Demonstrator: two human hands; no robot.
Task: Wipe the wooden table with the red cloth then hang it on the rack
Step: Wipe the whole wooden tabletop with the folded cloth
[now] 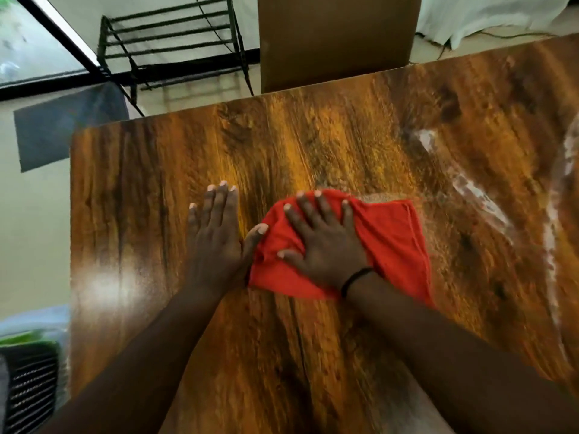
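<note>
The red cloth (391, 242) lies bunched on the middle of the wooden table (150, 189). My right hand (326, 242) presses flat on the cloth's left half, fingers spread, a black band at the wrist. My left hand (216, 236) rests flat on the bare wood just left of the cloth, its thumb touching the cloth's edge. White smears (479, 195) streak the table to the right of the cloth. The black metal rack (172, 36) stands on the floor beyond the table's far left corner.
A brown cardboard box (335, 39) stands against the table's far edge. A dark grey mat (65, 123) lies on the floor at left. A black slatted crate (28, 383) sits at the lower left. White fabric (488, 14) is at the top right.
</note>
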